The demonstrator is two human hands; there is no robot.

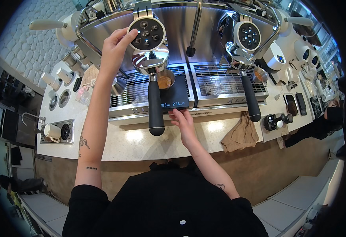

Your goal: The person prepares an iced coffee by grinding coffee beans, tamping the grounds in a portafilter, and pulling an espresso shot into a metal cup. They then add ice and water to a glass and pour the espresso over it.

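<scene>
My left hand is raised to the round button panel on the left group of an espresso machine. Its thumb rests on a lit button, with the other fingers curled at the rim. My right hand holds nothing; its spread fingertips are at the front edge of a black digital scale on the drip tray. On the scale stands a small metal cup of brown coffee, partly hidden by the portafilter locked in above. The scale's display is lit and partly covered by the handle.
A second portafilter sits in the right group, beside a metal cup of coffee. A brown cloth hangs over the counter edge. At left are a white mug on a rinser and paper cups. A person stands far right.
</scene>
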